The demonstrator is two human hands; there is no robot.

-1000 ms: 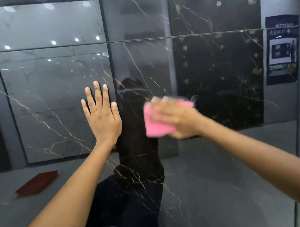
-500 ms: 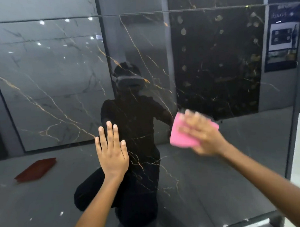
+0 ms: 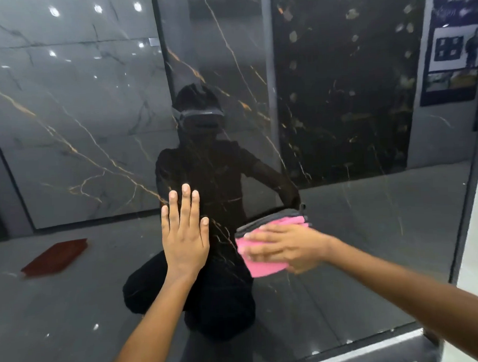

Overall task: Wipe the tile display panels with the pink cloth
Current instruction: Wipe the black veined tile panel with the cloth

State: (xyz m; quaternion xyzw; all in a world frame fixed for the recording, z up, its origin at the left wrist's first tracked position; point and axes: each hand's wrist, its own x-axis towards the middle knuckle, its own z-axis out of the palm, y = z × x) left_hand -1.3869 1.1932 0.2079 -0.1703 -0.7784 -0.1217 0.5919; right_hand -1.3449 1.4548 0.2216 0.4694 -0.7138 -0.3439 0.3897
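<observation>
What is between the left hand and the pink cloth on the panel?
In the head view, only bare glossy tile panel lies between the left hand and the pink cloth; it shows a dark reflection and thin gold veins.

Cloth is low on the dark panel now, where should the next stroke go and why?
Probably sweep the pink cloth left, toward the left hand. The right hand presses it flat on the glossy panel, and the strip between both hands looks not yet covered.
</observation>
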